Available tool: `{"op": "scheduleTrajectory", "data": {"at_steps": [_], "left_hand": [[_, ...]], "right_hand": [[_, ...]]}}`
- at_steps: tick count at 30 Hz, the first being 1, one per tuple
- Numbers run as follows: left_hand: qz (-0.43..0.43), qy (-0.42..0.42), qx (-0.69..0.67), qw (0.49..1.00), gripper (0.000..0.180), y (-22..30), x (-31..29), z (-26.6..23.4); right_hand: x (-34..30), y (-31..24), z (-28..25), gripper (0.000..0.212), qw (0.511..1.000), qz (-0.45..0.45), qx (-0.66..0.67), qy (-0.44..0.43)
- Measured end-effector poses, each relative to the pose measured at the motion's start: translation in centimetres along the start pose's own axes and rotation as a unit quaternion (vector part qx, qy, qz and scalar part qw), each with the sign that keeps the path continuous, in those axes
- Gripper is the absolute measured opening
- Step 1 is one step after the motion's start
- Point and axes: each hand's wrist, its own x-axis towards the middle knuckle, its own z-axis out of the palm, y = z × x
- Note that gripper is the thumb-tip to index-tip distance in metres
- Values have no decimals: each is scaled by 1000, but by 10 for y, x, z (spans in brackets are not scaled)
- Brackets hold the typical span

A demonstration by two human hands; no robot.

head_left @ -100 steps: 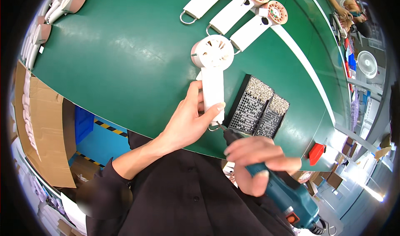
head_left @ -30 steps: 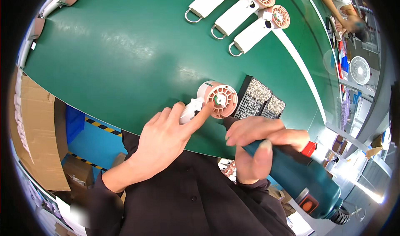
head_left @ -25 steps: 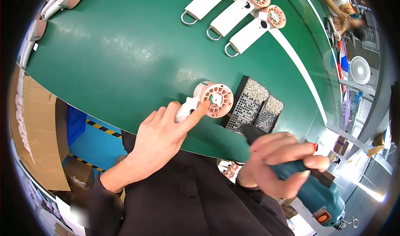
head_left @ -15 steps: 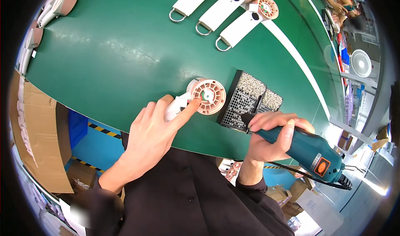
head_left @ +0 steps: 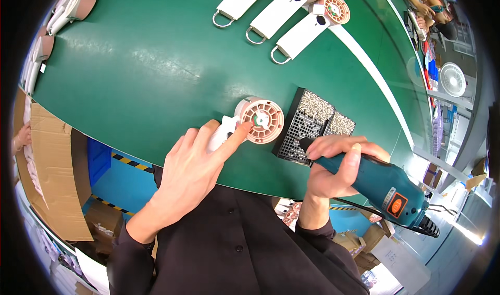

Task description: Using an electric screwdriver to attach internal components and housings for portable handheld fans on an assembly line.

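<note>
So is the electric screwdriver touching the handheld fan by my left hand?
Apart. The head view shows part of the black tray between the electric screwdriver and the handheld fan.

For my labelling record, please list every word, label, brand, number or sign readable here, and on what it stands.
Square orange label on the teal, rounded power tool: print too small to quote.
White rectangular sticker beside it: likewise.
Pale flat panel, lower right: marks unreadable.

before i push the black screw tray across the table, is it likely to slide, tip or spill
The black screw tray should probably slide rather than tip, as it sits low and wide on the smooth, shiny table. It looks fairly stiff, with a straight-sided frame. The loose screws heaped toward its far end might scatter if it jolts.
</note>
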Motion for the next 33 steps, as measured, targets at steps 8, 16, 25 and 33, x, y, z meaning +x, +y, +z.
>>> {"op": "scheduleTrajectory", "data": {"at_steps": [8, 16, 25, 33], "left_hand": [[25, -24, 19, 999, 67, -3, -9, -5], [27, -42, -11, 999, 63, -6, -10, -8], [60, -51, -11, 997, 60, -14, -9, -12], [66, -52, -4, 996, 59, -17, -9, -11]], "right_hand": [[5, -33, 3, 16, 998, -34, 50, -5], [9, -43, 31, 21, 989, -3, 129, -66], [18, -27, 45, 21, 977, 66, 200, -37], [17, -20, 53, 27, 985, 65, 159, -23]]}}
